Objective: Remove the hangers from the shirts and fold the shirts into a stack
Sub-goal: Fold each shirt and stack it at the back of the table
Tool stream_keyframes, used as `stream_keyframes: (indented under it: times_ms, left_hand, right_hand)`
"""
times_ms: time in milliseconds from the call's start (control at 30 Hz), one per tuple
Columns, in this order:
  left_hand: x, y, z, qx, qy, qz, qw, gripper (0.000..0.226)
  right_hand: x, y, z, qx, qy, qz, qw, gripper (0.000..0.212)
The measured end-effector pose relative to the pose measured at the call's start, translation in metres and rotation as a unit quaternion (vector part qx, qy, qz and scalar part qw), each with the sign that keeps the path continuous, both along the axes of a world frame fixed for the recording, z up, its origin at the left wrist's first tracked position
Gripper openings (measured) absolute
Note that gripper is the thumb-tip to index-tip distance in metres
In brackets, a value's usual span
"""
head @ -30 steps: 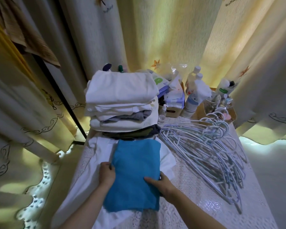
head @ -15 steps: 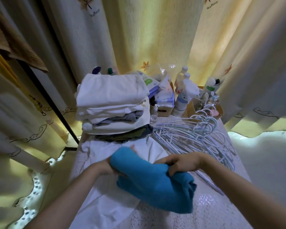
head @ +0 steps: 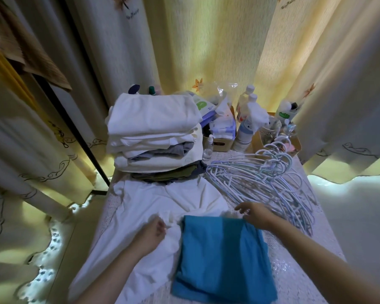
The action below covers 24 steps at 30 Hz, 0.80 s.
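Lowest in the frame, a blue shirt (head: 224, 257) lies folded into a flat, roughly square pad, its left part over the white shirt (head: 162, 200) and its right part on the lace-covered table (head: 298, 270). The white shirt is spread unfolded beneath it, running from the lower left up to the centre, with a crumpled ridge just by the blue shirt's upper left corner. The left hand (head: 153, 234), forearm entering from the bottom edge, has its fingers curled on that crumpled white cloth and grips it. The right hand (head: 253, 213), arm coming in from the lower right, sits at the blue shirt's upper right corner with its fingers loosely spread and holding nothing; it is slightly blurred. Right of centre, a tangled pile of pale hangers (head: 261, 181) lies on the table. Beyond the white shirt, upper centre left, stands a stack of folded shirts (head: 154, 132), mostly white, with grey and dark olive layers lower down. Bottles (head: 246, 128) and boxes crowd the table's far end against the curtains (head: 206, 40).
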<state>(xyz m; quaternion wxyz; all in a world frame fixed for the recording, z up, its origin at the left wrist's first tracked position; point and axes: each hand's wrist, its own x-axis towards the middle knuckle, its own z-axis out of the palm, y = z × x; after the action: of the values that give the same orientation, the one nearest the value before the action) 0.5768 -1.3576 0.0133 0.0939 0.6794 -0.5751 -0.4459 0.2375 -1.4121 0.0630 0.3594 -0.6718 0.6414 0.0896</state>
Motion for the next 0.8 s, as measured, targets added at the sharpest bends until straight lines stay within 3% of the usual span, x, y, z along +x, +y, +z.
stream_keyframes:
  times_ms: [67, 167, 233, 300, 367, 500, 567, 700, 800]
  left_hand:
    - [0.012, -0.009, -0.007, -0.132, -0.094, 0.005, 0.987, 0.047]
    - [0.006, -0.015, -0.012, -0.031, -0.096, -0.064, 0.993, 0.088]
    - [-0.002, -0.014, -0.018, -0.017, -0.123, -0.140, 0.982, 0.078]
    - [-0.004, -0.013, -0.020, -0.038, -0.097, -0.138, 0.985, 0.054]
    - [-0.001, -0.013, -0.018, 0.004, -0.050, -0.127, 0.991, 0.042]
    - [0.010, -0.007, -0.009, 0.211, 0.001, -0.160, 0.964, 0.048]
    - [0.017, -0.006, -0.007, 0.263, -0.002, -0.195, 0.945, 0.045]
    - [0.029, -0.012, -0.005, 0.268, 0.002, -0.223, 0.937, 0.050]
    - [0.036, -0.019, -0.004, 0.241, -0.004, -0.226, 0.944, 0.051]
  right_hand:
    - [0.019, 0.005, -0.011, -0.018, -0.048, -0.042, 0.998, 0.034]
    - [0.047, 0.006, -0.020, -0.030, -0.092, -0.067, 0.993, 0.032]
    - [0.059, -0.002, -0.022, -0.035, -0.111, -0.102, 0.988, 0.034]
    - [0.066, -0.016, -0.021, -0.041, -0.121, -0.121, 0.984, 0.035]
    - [0.069, -0.032, -0.020, -0.048, -0.105, -0.116, 0.987, 0.037]
    - [0.079, -0.058, -0.021, -0.027, -0.041, -0.100, 0.994, 0.047]
    - [0.089, -0.066, -0.025, -0.008, -0.028, -0.120, 0.992, 0.054]
    - [0.114, -0.069, -0.037, 0.050, -0.079, -0.209, 0.973, 0.069]
    - [0.130, -0.069, -0.047, 0.046, -0.095, -0.233, 0.967, 0.065]
